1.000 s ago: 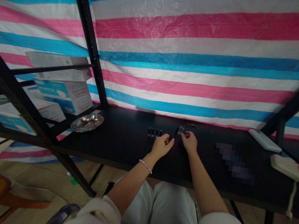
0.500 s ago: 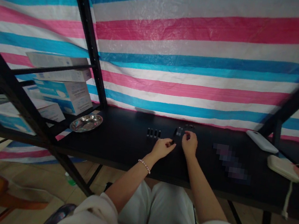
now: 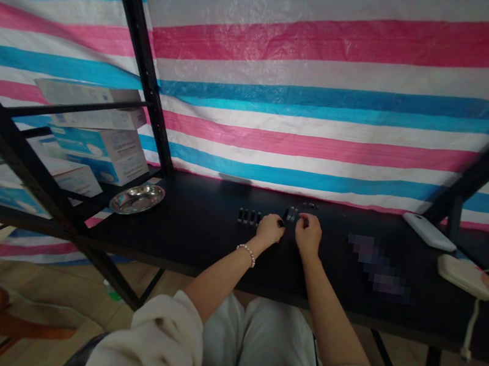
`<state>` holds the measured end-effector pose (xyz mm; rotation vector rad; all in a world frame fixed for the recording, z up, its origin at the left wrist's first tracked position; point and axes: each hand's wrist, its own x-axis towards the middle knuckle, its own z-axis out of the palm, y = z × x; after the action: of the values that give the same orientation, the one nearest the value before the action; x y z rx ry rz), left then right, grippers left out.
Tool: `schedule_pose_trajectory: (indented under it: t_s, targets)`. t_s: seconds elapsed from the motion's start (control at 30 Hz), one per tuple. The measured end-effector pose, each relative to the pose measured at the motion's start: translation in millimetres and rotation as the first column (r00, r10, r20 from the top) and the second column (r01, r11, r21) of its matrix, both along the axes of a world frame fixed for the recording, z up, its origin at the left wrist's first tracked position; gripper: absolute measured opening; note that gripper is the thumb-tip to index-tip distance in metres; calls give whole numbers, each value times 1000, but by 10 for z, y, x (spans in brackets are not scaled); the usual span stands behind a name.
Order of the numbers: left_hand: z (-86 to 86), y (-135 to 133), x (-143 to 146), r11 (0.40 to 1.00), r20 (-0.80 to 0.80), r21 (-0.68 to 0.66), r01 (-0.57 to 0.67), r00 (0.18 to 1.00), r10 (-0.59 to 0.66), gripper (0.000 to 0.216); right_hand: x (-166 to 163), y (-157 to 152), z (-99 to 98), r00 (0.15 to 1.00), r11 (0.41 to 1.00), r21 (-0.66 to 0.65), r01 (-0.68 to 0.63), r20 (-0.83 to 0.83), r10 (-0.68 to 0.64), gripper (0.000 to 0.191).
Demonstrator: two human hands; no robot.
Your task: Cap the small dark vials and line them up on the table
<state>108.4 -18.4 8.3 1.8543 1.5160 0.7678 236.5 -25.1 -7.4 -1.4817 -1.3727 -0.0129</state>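
My left hand (image 3: 270, 229), a beaded bracelet at its wrist, is closed in a pinch low over the black table. A small dark piece (image 3: 281, 223) shows at its fingertips; its kind is too small to make out. My right hand (image 3: 309, 233) is just to the right, fingers curled together; whatever they hold, if anything, is hidden. Between the hands, slightly beyond them, small dark and clear cylinders (image 3: 292, 214) stand close together. Left of my left hand is a row of several small black cylinders with pale ends (image 3: 246, 216). Tiny pieces (image 3: 310, 206) lie farther back.
A round metal dish (image 3: 137, 199) sits at the left, near stacked blue-and-white boxes (image 3: 101, 151) behind a black frame post (image 3: 141, 55). To the right are a white oblong object (image 3: 429, 231), a power strip (image 3: 466, 277) with a cable, and a blurred-out patch (image 3: 377, 269). Striped sheeting (image 3: 309, 94) hangs behind.
My left hand has moved slightly forward and turned, now beside the right end of the cylinder row. My right hand has stayed nearly in place. The view has shifted a little.
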Motion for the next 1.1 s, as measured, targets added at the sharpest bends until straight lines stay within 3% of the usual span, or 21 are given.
schedule_pose_trajectory:
  t_s: [0.2, 0.3, 0.6, 1.1]
  targets:
    - [7, 157, 142, 980, -104, 100, -171, 978, 181, 19, -3, -4, 2, 1000, 999, 36, -6, 3, 6, 21]
    - [-12, 266, 181, 973, -114, 83, -217, 967, 226, 21, -3, 4, -8, 1000, 999, 45, -13, 4, 13, 21]
    - [-24, 515, 214, 978, -173, -26, -208, 964, 200, 22, -13, 2, 17, 1000, 999, 32, -29, -6, 29, 21]
    - [60, 480, 238, 978, -198, -51, -201, 962, 188, 22, -12, 3, 18, 1000, 999, 30, -25, -4, 25, 20]
